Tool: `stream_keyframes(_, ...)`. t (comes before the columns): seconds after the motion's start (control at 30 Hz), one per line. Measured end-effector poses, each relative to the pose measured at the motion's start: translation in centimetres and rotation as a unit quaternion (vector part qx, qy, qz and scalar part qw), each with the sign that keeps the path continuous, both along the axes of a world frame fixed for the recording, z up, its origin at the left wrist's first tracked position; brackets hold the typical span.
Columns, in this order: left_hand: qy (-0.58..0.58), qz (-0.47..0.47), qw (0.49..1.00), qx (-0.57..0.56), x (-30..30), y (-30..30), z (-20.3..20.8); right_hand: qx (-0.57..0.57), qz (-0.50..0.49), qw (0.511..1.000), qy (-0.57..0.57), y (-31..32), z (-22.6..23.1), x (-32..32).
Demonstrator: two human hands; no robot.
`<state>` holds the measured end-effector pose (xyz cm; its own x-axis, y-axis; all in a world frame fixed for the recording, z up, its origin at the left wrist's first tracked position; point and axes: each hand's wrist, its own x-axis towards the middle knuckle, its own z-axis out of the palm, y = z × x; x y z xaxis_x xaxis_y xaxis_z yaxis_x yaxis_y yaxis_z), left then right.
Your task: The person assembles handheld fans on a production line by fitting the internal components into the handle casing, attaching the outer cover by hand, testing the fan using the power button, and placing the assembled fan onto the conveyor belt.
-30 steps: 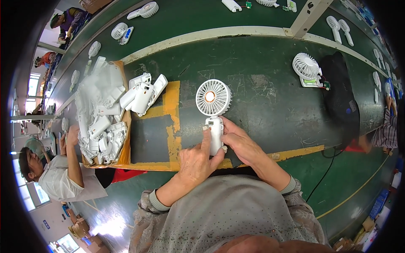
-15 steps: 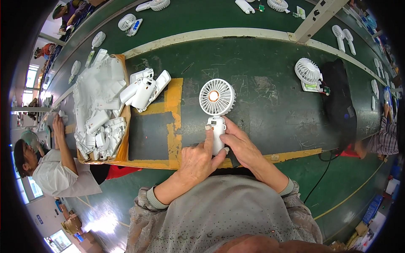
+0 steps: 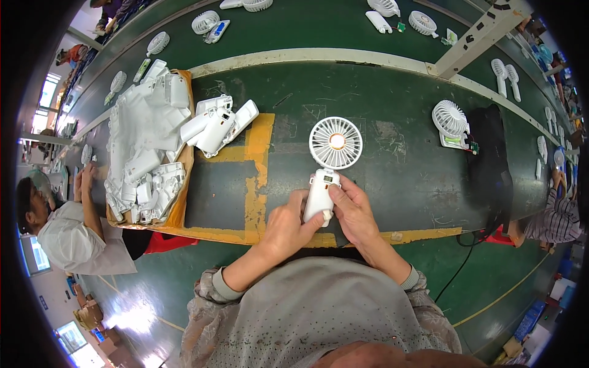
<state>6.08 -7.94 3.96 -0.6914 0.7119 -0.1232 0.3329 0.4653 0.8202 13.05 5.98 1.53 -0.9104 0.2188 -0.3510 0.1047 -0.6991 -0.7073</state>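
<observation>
A white handheld fan (image 3: 335, 143) is held between my two hands above the near edge of the bench. Its round grille points away from me, and a small dark display shows near the top of the handle. My left hand (image 3: 286, 227) is closed round the left and lower side of the handle, its thumb near the bottom end. My right hand (image 3: 354, 210) grips the right side, thumb on the front just below the display. White wrapping covers the left thumb's tip. The fingers behind the handle are hidden.
At left stands a cardboard box (image 3: 184, 159) lined with plastic and filled with white casing parts. More white casings (image 3: 218, 126) lie beside it. Another fan with exposed wiring (image 3: 451, 119) rests at right, near a black cloth (image 3: 491, 159). A co-worker (image 3: 70, 236) sits at left.
The fan has tilted, its head shifting right. My left index finger has left the handle's front and curled behind its side; my right thumb has moved up near the display.
</observation>
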Motion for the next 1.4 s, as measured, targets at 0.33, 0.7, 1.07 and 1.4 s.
stream_keyframes(0.33, -0.112, -0.057, 0.988, 0.087, -0.1, 0.3, 0.2, -0.006, -0.001, 0.998, 0.065, -0.1, 2.3, 0.0)
stream_keyframes(0.7, -0.289, -0.058, 0.953, 0.071, -0.8, 0.8, -0.6, -0.016, -0.027, 0.999, 0.021, 0.0, 1.1, -0.4)
stream_keyframes(1.07, -0.161, 0.019, 0.981, 0.103, -9.9, 4.4, 2.3, 0.174, 0.054, 0.982, 0.041, 4.1, -0.2, -4.4)
stream_keyframes(1.4, 0.427, 0.048, 0.902, -0.049, -24.3, 19.8, 0.1, 0.337, 0.076, 0.938, 0.038, 4.3, -1.7, -5.6)
